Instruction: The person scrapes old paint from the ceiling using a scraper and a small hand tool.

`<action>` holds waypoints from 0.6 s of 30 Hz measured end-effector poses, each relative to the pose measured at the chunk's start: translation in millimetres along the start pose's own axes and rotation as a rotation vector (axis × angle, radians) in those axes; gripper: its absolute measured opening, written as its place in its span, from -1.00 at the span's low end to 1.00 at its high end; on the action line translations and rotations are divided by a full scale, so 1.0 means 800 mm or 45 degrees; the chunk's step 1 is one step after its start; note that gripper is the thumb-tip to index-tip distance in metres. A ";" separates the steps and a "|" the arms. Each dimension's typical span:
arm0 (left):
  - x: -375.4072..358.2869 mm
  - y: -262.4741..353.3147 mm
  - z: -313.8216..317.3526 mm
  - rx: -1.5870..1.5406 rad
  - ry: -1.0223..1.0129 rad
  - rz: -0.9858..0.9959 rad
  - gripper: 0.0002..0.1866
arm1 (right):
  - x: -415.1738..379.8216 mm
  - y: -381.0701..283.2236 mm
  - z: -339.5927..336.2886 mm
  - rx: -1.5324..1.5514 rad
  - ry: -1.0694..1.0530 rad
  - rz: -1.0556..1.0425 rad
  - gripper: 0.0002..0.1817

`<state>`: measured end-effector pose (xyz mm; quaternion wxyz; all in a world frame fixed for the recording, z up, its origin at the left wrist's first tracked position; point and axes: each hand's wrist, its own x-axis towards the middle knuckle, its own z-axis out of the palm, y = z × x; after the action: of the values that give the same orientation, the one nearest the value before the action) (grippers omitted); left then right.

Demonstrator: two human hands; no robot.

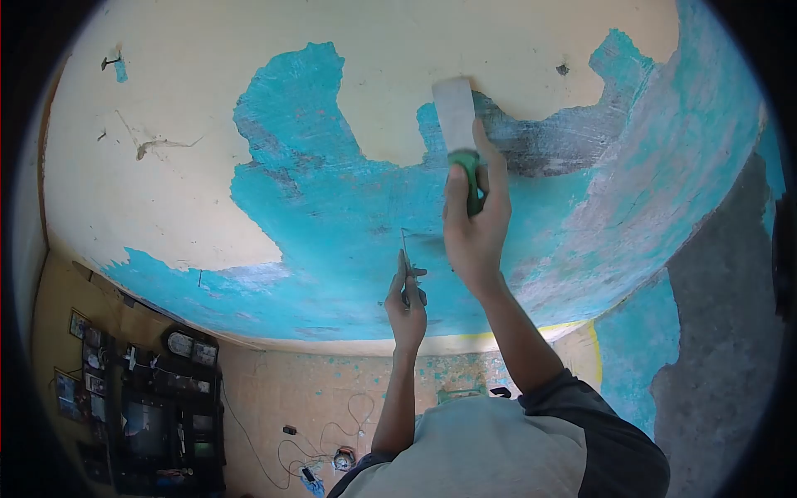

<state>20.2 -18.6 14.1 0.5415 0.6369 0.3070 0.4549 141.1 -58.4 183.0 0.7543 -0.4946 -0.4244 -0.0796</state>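
Overhead, the right hand (477, 236) clamps a green-handled scraper (456, 116), blade toward twelve o'clock. The left hand (406, 319) closes around a thin tool (403, 241).

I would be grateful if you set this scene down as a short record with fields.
right hand: holds a green-handled scraper
scraper position: blade up, overlapping the border of cream and blue; contact unclear
left hand: holds a thin tool, type unclear
wall: cream paint with ragged edges around bare blue areas, dark patch near the scraper
floor: cables, blue specks
far left: dark shelving unit
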 end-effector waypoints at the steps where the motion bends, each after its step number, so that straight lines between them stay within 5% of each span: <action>1: 0.001 -0.001 0.000 0.007 -0.001 -0.005 -0.49 | -0.015 0.007 -0.002 0.021 -0.007 0.029 -0.44; 18: 0.002 0.005 -0.002 0.016 -0.022 -0.007 -0.49 | -0.013 -0.010 0.007 0.144 -0.007 0.144 -0.45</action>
<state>19.1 -17.2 18.5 0.5414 0.6434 0.3068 0.4459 127.0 -60.9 181.7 0.7831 -0.4746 -0.4017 -0.0113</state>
